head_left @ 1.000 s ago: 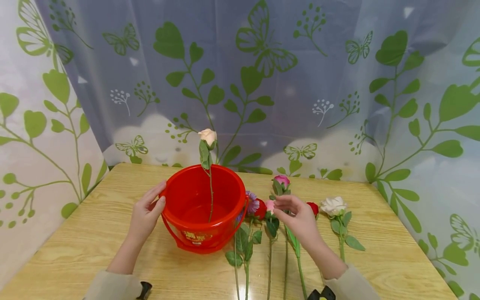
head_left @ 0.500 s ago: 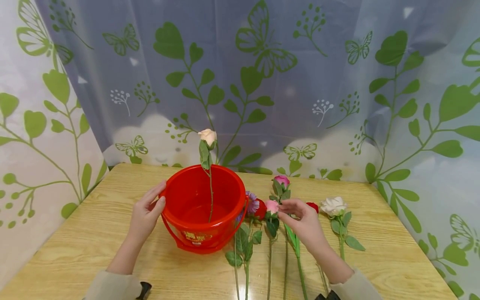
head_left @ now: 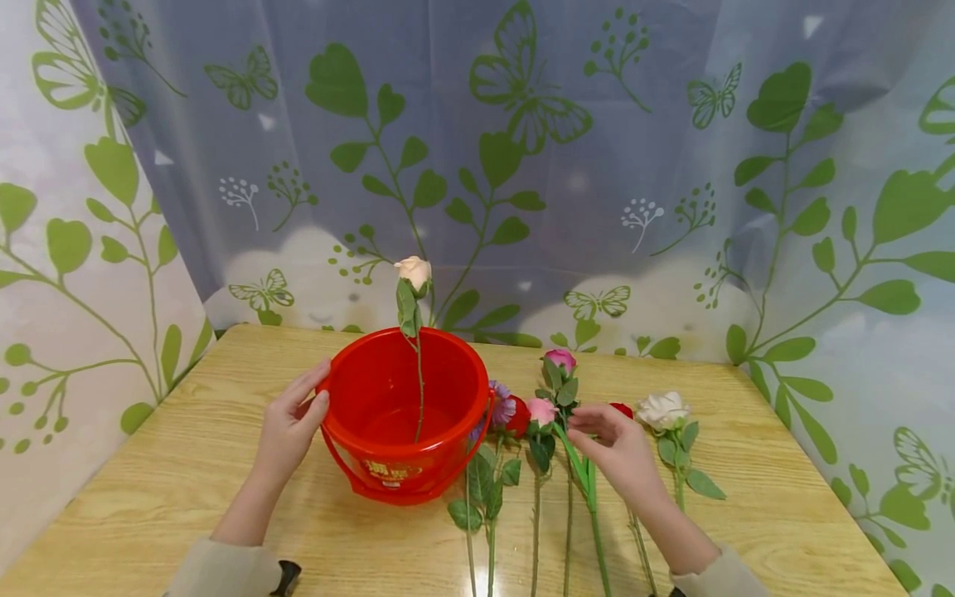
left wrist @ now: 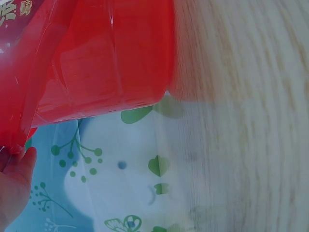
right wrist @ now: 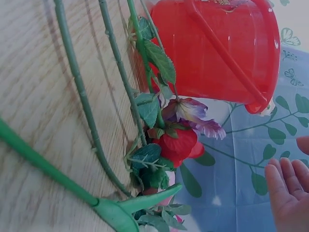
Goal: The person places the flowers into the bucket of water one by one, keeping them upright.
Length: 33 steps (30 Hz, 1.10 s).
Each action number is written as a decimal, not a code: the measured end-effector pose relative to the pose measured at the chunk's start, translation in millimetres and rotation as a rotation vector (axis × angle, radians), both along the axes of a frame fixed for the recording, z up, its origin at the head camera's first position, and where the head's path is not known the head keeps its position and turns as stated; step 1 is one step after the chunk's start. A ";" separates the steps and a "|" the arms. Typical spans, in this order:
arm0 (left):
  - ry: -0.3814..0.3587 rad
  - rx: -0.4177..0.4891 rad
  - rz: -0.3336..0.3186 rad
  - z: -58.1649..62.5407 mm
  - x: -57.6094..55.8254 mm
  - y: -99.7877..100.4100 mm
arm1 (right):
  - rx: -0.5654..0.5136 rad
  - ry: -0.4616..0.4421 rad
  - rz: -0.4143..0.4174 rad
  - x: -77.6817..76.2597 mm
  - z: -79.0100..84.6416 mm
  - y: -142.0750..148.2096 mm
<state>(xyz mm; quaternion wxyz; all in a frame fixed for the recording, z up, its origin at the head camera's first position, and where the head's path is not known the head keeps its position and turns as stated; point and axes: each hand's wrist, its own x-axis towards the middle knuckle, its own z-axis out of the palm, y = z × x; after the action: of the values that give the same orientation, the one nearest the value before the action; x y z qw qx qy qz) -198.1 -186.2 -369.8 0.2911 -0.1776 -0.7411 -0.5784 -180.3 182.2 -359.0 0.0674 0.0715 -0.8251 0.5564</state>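
A red plastic bucket (head_left: 403,464) stands on the table with one pale peach artificial rose (head_left: 414,274) upright in it. My left hand (head_left: 293,414) rests against its left rim, fingers fairly straight and thumb apart; the left wrist view shows a digit (left wrist: 26,164) at the rim. My right hand (head_left: 619,452) hovers over the row of flowers, fingers loosely bent, with nothing in it. Close to it are a pink rose (head_left: 541,411), a green-leaved stem (head_left: 591,489) and a dark red bloom (head_left: 622,410), partly hidden behind the hand.
A magenta rose (head_left: 560,360), a red rose (head_left: 518,417) and a purple flower (head_left: 503,403) lie right of the bucket, stems toward the front edge. Farther right lies a white rose (head_left: 664,411). A printed curtain (head_left: 462,166) hangs behind the wooden table (head_left: 783,497).
My right hand has moved right and slightly nearer, away from the pink rose, which shows fully now. The green leaf beside it has shifted left. My left hand and the bucket stay still.
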 end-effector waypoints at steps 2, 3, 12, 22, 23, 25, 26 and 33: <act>0.001 0.003 -0.001 0.1 0.0 0.1 | -0.011 0.006 0.001 0.3 -1.2 2.7; 0.002 0.003 -0.001 0.1 0.0 0.1 | -0.018 0.008 0.002 0.3 -1.8 4.2; 0.000 -0.003 0.004 0.1 0.9 0.1 | -0.030 0.027 0.006 0.1 -8.7 18.2; -0.025 -0.007 0.006 0.8 1.6 0.2 | -0.032 0.012 -0.027 6.4 -12.6 32.9; -0.026 -0.007 0.007 0.7 1.5 0.0 | -0.034 0.011 -0.027 6.8 -13.2 34.8; -0.028 -0.008 0.007 0.6 1.3 -0.3 | -0.038 0.010 -0.029 7.6 -14.0 38.4; -0.028 -0.007 0.006 0.6 1.1 -0.5 | -0.041 0.010 -0.028 8.0 -14.4 40.2; -0.019 -0.002 0.004 0.6 0.1 -0.1 | -0.033 0.013 -0.042 11.8 -15.9 53.2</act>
<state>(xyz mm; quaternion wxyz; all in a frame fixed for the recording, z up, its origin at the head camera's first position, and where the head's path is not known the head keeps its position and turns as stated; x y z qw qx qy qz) -198.0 -186.3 -369.2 0.2851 -0.1708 -0.7449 -0.5786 -168.5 235.4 -374.9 0.0854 0.0565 -0.8167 0.5679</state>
